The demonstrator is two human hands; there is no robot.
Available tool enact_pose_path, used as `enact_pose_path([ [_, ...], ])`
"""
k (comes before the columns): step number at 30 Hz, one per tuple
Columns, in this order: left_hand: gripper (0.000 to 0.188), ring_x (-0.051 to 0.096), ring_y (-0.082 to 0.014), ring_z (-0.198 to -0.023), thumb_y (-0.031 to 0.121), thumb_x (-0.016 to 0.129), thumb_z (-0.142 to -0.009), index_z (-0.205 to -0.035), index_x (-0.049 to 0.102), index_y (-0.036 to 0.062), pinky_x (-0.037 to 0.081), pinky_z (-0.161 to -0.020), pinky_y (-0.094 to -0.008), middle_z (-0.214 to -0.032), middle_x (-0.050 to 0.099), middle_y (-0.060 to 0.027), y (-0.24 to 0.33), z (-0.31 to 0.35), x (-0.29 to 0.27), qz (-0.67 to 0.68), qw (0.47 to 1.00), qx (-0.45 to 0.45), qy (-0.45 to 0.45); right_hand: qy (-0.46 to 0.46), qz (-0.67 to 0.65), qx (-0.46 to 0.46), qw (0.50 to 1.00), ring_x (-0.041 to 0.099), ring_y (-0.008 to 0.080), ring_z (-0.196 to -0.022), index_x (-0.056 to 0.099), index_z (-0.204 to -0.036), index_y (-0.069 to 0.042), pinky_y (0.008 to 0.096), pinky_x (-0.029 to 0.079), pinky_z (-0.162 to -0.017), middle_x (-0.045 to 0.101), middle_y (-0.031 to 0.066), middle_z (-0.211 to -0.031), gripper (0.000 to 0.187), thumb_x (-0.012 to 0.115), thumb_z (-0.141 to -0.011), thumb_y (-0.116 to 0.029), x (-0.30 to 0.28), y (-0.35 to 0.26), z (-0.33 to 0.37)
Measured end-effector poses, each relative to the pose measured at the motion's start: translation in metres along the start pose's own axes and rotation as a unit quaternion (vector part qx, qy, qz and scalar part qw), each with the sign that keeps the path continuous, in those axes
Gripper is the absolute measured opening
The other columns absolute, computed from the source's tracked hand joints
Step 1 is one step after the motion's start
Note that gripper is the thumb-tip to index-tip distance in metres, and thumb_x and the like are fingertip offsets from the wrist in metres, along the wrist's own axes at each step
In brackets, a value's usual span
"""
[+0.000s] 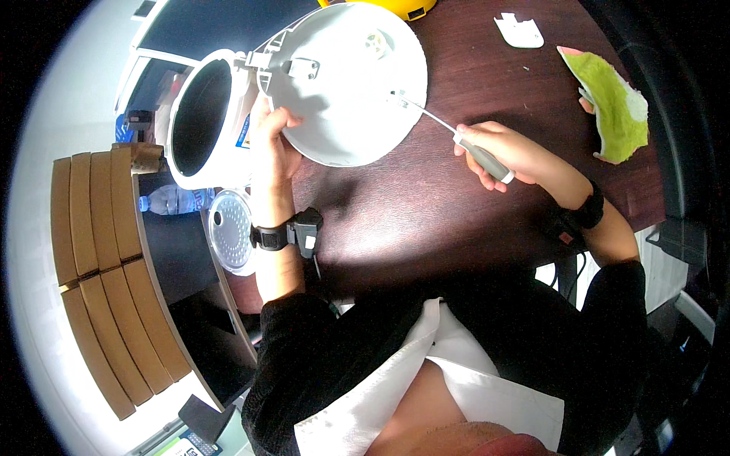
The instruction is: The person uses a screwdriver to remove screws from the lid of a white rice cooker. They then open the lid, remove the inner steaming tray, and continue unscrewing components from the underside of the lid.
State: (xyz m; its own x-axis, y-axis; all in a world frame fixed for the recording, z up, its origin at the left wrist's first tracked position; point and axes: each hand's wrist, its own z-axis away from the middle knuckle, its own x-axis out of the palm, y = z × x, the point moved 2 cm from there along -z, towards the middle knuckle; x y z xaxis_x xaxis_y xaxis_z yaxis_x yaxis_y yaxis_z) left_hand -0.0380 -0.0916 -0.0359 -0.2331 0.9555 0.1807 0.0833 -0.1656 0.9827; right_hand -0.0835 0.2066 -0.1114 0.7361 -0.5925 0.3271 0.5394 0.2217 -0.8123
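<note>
From my remote feed, I place everything by the round disc [346, 125], above the table [456, 205]. The left hand [280, 148] is at its near left edge; the right hand [506, 148] is right of it, with the screwdriver [480, 156] reaching across its right part. Left of it I see a framed part [236, 148], nearer left a perforated lid [234, 228], farther left a bottle [173, 200], then boxes [106, 213]. On its far right lies a cloth [620, 114].

Black top [525, 319]; broad white collar [498, 387]; black wrist straps [271, 237], left one with boxy black module [308, 228].
</note>
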Motion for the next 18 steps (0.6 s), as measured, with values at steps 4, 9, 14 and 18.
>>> enact_pose_path([
  [4, 0.041, 0.054, -0.0183, -0.084, -0.004, 0.047, -0.071, -0.112, 0.051, -0.0015, 0.046, -0.077, -0.0282, -0.094, 0.056, -0.0094, 0.012, 0.004, 0.013, -0.062, 0.998, 0.002, 0.029, 0.049, 0.09, -0.017, 0.995, 0.054, 0.0094, -0.043, 0.048, -0.104, -0.004, 0.0216, 0.042, -0.033, 0.05, 0.0024, -0.064, 0.033, 0.035, -0.1, -0.034, 0.007, -0.004, 0.001],
  [9, 0.044, 0.057, -0.0212, -0.091, -0.002, 0.05, -0.075, -0.119, 0.048, 0.0008, 0.048, -0.077, -0.0303, -0.102, 0.057, -0.0134, 0.018, 0.001, 0.01, -0.067, 0.997, 0.012, 0.032, 0.036, 0.095, -0.016, 0.995, 0.057, 0.0106, -0.048, 0.047, -0.108, -0.005, 0.0217, 0.044, -0.035, 0.05, 0.0025, -0.067, 0.029, 0.035, -0.1, -0.03, 0.013, -0.004, -0.003],
  [14, 0.036, 0.059, -0.0195, -0.086, 0.001, 0.055, -0.078, -0.114, 0.051, -0.0007, 0.049, -0.075, -0.0309, -0.098, 0.059, -0.0125, 0.019, 0.005, 0.023, -0.121, 0.988, 0.023, 0.094, 0.048, 0.13, -0.002, 0.99, 0.059, 0.012, -0.048, 0.047, -0.106, -0.004, 0.0224, 0.045, -0.036, 0.052, 0.0035, -0.066, 0.028, 0.036, -0.099, -0.029, 0.016, -0.006, -0.006],
  [18, 0.028, 0.059, -0.0174, -0.079, 0.0, 0.055, -0.078, -0.106, 0.056, -0.0011, 0.049, -0.07, -0.0295, -0.092, 0.061, -0.0106, 0.013, 0.004, 0.008, -0.085, 0.993, -0.008, 0.084, 0.045, 0.129, -0.006, 0.991, 0.06, 0.0131, -0.048, 0.048, -0.103, -0.003, 0.0232, 0.046, -0.037, 0.053, 0.0043, -0.062, 0.03, 0.036, -0.099, -0.031, 0.016, -0.007, -0.006],
])
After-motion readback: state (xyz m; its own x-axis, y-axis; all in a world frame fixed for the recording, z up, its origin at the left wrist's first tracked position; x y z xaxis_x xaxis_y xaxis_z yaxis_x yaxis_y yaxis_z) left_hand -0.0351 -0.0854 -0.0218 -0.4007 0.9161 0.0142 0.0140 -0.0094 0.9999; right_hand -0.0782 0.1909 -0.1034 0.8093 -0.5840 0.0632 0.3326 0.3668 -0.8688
